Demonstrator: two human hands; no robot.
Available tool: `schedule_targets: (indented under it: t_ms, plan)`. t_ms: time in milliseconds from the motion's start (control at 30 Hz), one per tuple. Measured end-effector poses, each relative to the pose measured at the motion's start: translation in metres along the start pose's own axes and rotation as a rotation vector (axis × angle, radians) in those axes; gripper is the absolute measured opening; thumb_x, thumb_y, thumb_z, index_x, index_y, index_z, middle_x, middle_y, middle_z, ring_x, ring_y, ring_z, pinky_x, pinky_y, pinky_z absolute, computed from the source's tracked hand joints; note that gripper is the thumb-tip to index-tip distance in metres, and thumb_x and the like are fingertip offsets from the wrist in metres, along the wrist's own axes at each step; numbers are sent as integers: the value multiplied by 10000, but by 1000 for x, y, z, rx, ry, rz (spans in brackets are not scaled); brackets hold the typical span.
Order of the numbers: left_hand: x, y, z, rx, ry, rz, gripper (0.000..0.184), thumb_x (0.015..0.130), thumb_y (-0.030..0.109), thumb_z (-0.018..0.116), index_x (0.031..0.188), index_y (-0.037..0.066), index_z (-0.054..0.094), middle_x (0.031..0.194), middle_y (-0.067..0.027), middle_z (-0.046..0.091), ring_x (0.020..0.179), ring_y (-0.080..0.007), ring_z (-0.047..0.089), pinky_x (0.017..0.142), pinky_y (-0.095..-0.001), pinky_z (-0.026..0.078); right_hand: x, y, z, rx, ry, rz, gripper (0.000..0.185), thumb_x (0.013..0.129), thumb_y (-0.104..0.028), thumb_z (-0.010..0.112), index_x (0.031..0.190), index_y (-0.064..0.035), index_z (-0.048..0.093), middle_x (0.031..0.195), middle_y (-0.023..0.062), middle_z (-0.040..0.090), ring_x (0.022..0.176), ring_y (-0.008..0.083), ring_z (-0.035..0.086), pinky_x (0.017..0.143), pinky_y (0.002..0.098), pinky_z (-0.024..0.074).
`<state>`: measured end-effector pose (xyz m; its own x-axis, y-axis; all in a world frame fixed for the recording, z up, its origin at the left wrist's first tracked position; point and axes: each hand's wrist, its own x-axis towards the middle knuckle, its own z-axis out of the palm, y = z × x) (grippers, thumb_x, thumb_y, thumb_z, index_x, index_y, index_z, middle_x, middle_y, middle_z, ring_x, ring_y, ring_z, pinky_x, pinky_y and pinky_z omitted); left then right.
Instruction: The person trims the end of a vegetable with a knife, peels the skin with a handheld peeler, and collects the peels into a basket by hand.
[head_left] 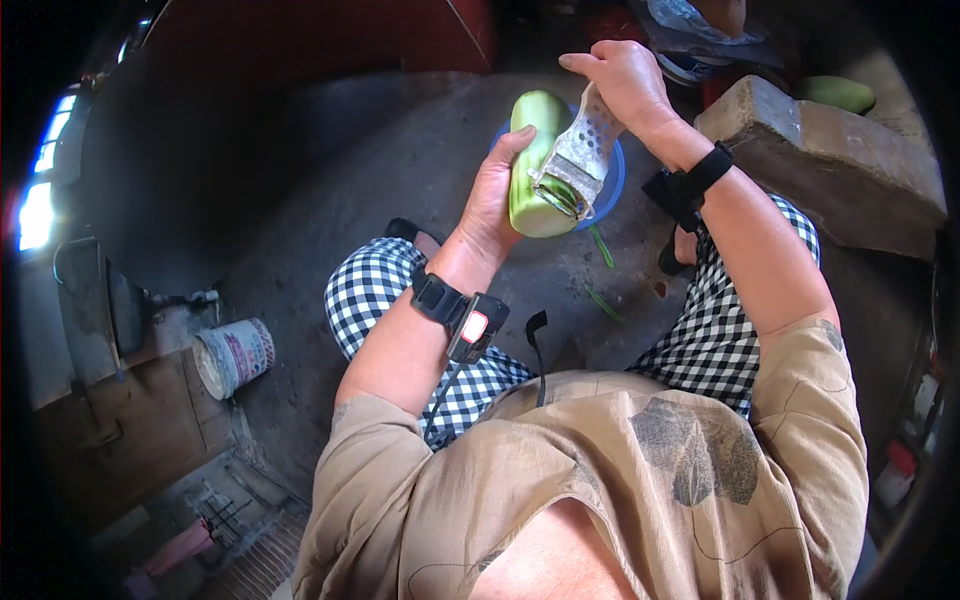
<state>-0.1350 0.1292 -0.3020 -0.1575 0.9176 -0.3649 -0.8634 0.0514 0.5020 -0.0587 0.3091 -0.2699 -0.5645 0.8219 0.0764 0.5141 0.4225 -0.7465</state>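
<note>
Over the blue basin (616,185): we see a pale green gourd (537,195), a thick cylinder with rounded ends and smooth, faintly streaked flesh, held aslant above a dark, scuffed floor (400,150)
Metal peeler (590,140): dull, scratched and broad, its upper part pierced with round holes, its bladed end against the gourd's lower part
Green strips (602,247): thin and curling, below the basin in our view, on the floor
Clothing: we note a tan shirt (600,440) with dark leaf prints and trousers (700,340) in black-and-white checks
Block (830,160): rough, brown and squared, at right, with another green gourd (838,93) beyond it
Bucket label: colored printing wraps the white bucket (233,357) at left, too small for us to read
Wrist screen: lit white on the black wrist device (478,325), its contents washed out
Left hand (490,190): grasping the pale gourd from the left, forearm angled up, thumb across the top, other fingers hidden from us
Right hand (632,92): clenched around the peeler's upper end, wrist bent, one digit jutting left, forearm reaching in from the right
</note>
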Motion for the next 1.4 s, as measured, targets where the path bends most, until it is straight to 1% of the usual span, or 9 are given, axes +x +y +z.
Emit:
schedule_targets:
  t_ms: [167, 267, 367, 700, 833, 900, 1033, 1167, 1400]
  plan:
    - [-5, -1, 6, 27, 5, -27, 657, 908, 460, 585, 1384, 37, 424, 1216, -152, 623, 1027, -211, 682, 849, -358, 598, -2, -4, 2, -19, -32, -21, 361, 854, -421, 668, 811, -74, 758, 725, 98, 681, 680, 222, 672, 682, 361, 515]
    - [-9, -1, 6, -61, -2, -36, 593, 889, 369, 639, 1339, 25, 467, 1182, -141, 643, 1021, -243, 669, 916, -393, 549, -4, -3, 13, 59, 13, -29, 367, 829, -392, 693, 759, -33, 723, 637, 115, 627, 597, 228, 626, 621, 362, 489]
    - [-11, -2, 10, 41, 68, 17, 678, 899, 490, 585, 1380, 36, 438, 1183, -145, 642, 997, -200, 689, 791, -348, 612, 1, 0, 20, 66, 57, -89, 375, 826, -380, 698, 728, -18, 705, 604, 131, 612, 567, 256, 615, 599, 373, 478]
    - [-10, 3, -2, 129, 19, 9, 735, 869, 519, 594, 1269, -87, 478, 1016, -196, 633, 795, -233, 700, 662, -324, 629, 65, 28, 20, 46, 204, -52, 379, 838, -435, 672, 732, -75, 721, 682, 108, 665, 633, 267, 644, 647, 373, 499]
    - [-16, 6, -4, 153, 2, 0, 799, 821, 524, 637, 1291, -99, 465, 1040, -199, 629, 790, -240, 694, 673, -324, 621, 97, 58, 21, -111, 300, -21, 429, 841, -487, 628, 755, -77, 721, 742, 122, 687, 722, 312, 668, 697, 421, 507]
    - [-14, 6, -10, 218, -87, 1, 837, 799, 540, 649, 1304, -99, 458, 1042, -204, 628, 797, -251, 691, 698, -335, 615, 106, 78, 14, -266, 322, 39, 493, 852, -543, 566, 846, -80, 735, 939, 171, 707, 912, 367, 669, 799, 479, 513]
    - [-7, 7, -10, 134, 24, 51, 706, 849, 496, 626, 1273, -55, 499, 1022, -183, 638, 807, -262, 689, 679, -340, 606, 102, 76, -1, -241, 324, 213, 481, 848, -534, 591, 988, -101, 745, 1045, 180, 700, 1027, 380, 651, 880, 468, 508]
    - [1, 14, -10, 52, 135, 106, 591, 858, 452, 629, 1210, -12, 529, 926, -152, 649, 771, -260, 697, 677, -399, 599, 91, 73, -16, -177, 346, 188, 455, 841, -509, 610, 889, -79, 750, 965, 177, 713, 916, 362, 676, 802, 450, 515]
    - [10, 8, -21, -24, 71, 71, 548, 908, 407, 607, 1281, 19, 505, 1059, -176, 658, 856, -264, 700, 704, -380, 615, 56, 40, -4, 51, 22, 58, 379, 798, -449, 693, 741, -77, 735, 728, 114, 693, 702, 250, 693, 701, 376, 514]
